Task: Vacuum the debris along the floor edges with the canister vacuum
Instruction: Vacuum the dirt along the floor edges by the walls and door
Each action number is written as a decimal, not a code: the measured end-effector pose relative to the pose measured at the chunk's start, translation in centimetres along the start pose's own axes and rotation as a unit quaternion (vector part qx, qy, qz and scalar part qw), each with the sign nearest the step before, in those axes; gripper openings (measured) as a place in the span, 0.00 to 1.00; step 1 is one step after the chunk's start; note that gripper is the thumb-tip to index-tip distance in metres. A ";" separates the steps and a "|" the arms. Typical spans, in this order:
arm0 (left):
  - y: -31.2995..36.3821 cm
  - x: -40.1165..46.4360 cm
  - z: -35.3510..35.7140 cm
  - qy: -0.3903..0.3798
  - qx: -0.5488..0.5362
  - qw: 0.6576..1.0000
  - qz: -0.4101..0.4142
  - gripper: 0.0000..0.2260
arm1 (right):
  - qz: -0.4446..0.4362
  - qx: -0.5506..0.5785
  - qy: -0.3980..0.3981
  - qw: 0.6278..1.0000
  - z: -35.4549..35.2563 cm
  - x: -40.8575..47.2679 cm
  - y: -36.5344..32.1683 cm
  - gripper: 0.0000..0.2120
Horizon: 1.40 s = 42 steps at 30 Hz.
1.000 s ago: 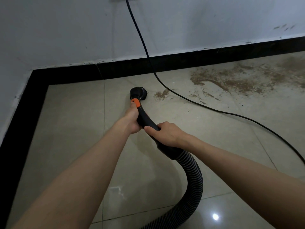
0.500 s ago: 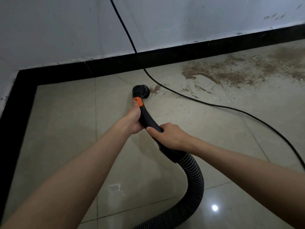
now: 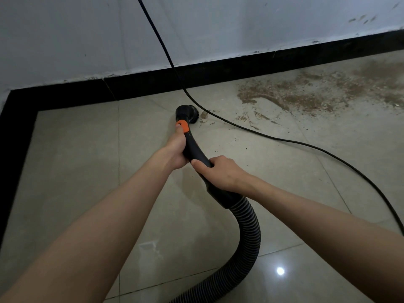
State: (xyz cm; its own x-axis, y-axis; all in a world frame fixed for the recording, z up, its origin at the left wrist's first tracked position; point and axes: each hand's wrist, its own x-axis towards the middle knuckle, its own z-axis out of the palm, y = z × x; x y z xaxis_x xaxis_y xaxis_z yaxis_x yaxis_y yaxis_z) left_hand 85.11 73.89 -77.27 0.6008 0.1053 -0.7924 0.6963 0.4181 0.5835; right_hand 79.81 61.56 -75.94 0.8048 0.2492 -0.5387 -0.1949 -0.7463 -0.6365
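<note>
Brown debris (image 3: 306, 92) sits at 2 o'clock from the brush nozzle (image 3: 187, 113), spread along the black skirting (image 3: 240, 66); a few crumbs lie just beside the nozzle's right edge. Left hand (image 3: 175, 149) grips the black wand (image 3: 194, 149) just below the orange clip (image 3: 183, 126), right hand (image 3: 220, 173) is wrapped around the cuff where the ribbed hose (image 3: 247, 224) starts. Both hands fully closed on the tool.

Advice for this pass: keep the brush flat on the tile floor (image 3: 76, 171), sweep slowly toward 2 o'clock, then run tight against the skirting. Power cord (image 3: 284, 139) crosses right past the nozzle, so lift over it or nudge it aside, else it may snag. Let the hose trail loose; don't kink it.
</note>
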 end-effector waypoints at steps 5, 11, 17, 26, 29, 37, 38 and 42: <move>0.5 0.9 1.0 -0.005 0.023 1.000 0.013 0.23 | 0.002 0.007 0.013 1.000 -0.6 0.6 0.2 0.24; 0.6 1.9 2.2 -0.017 0.043 0.999 0.013 0.23 | 0.009 0.023 0.028 0.999 -1.1 0.9 0.7 0.23; 0.3 2.2 3.5 -0.039 0.049 0.998 0.012 0.23 | 0.023 0.024 0.053 0.998 -1.3 0.8 1.4 0.24; 1.1 1.7 3.6 -0.020 0.082 0.996 0.037 0.23 | 0.014 0.037 0.056 0.998 -1.0 1.6 0.9 0.23; 1.9 2.1 2.1 0.005 0.070 0.997 0.040 0.24 | -0.002 0.045 0.034 0.998 -0.5 2.4 -0.2 0.23; -0.9 0.6 -5.2 0.089 -0.036 0.993 0.062 0.25 | -0.076 -0.069 -0.064 0.993 2.7 0.8 -2.1 0.23; -1.6 0.4 -5.9 0.101 -0.055 0.991 0.064 0.24 | -0.084 -0.086 -0.071 0.990 3.2 0.3 -2.2 0.24; -3.5 -0.5 -7.6 0.146 -0.086 0.983 0.065 0.21 | -0.097 -0.116 -0.096 0.984 3.9 -1.4 -2.5 0.24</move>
State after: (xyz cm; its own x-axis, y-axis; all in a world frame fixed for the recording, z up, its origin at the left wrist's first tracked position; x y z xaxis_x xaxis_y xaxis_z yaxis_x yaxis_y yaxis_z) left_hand 79.35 79.26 -80.28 0.5248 0.4118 -0.7449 0.5295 0.5272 0.6646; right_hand 77.01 65.43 -75.75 0.6888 0.4968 -0.5280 0.1027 -0.7878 -0.6073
